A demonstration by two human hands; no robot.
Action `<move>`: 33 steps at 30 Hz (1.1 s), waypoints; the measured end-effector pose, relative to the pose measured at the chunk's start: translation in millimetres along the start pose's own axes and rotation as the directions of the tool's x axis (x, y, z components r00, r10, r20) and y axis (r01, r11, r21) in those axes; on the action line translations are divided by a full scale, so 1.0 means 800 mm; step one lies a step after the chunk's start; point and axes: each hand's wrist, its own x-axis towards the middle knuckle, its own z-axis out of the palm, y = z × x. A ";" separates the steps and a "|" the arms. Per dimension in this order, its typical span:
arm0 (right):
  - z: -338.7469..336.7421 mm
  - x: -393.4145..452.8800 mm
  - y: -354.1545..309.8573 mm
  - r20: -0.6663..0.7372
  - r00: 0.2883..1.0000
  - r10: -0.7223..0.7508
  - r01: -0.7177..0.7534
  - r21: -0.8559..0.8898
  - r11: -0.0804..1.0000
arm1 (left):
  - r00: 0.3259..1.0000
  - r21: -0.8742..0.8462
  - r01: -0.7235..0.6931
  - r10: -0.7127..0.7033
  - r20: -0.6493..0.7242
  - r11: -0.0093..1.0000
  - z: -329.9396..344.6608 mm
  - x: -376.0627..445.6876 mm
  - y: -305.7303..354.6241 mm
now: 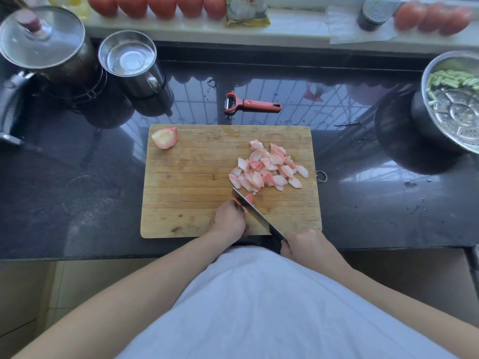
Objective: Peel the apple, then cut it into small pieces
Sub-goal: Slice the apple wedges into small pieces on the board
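A wooden cutting board (197, 182) lies on the dark counter. A heap of several pink-white apple pieces (267, 167) sits on its right half. One larger apple chunk (165, 137) rests at the board's far left corner. My left hand (228, 218) holds down a small apple piece, mostly hidden under my fingers, at the board's near edge. My right hand (308, 246) grips the handle of a knife (255, 212), whose blade stands against my left fingers. A thin slice (249, 198) leans on the blade's far side.
A red peeler (250, 103) lies beyond the board. A lidded pot (44, 45) and a steel mug (129, 60) stand at the far left. A steel bowl of green vegetables (456, 99) is at the right. Tomatoes (160, 5) line the back ledge.
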 end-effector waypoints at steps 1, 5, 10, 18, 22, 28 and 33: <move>0.001 -0.001 0.002 0.002 1.000 0.006 -0.006 -0.018 1.000 | 1.000 -0.005 -0.002 0.001 -0.007 1.000 0.000 0.000 0.000; 0.003 -0.004 0.011 0.052 0.998 0.043 -0.039 -0.077 0.996 | 1.000 -0.018 -0.010 0.009 -0.026 1.000 0.002 0.001 -0.001; -0.008 0.006 -0.007 0.040 0.999 -0.001 0.001 0.006 1.000 | 0.999 0.045 -0.006 0.007 -0.041 0.999 0.000 0.000 0.003; 0.001 0.034 -0.026 -0.024 1.000 -0.020 0.021 0.035 0.999 | 0.999 0.103 -0.045 0.047 -0.017 0.994 0.003 0.008 -0.003; 0.001 0.049 -0.032 -0.053 0.999 -0.011 0.015 0.081 0.997 | 0.999 0.069 -0.020 0.022 -0.025 0.997 0.002 0.006 0.001; -0.004 0.074 -0.049 -0.123 0.992 -0.011 0.026 0.124 0.992 | 1.000 0.063 0.010 -0.009 -0.029 0.998 0.001 0.005 0.008; -0.011 0.077 -0.047 -0.166 0.986 0.005 0.034 0.234 0.972 | 0.998 -0.085 0.049 -0.051 -0.026 0.995 -0.008 -0.006 0.006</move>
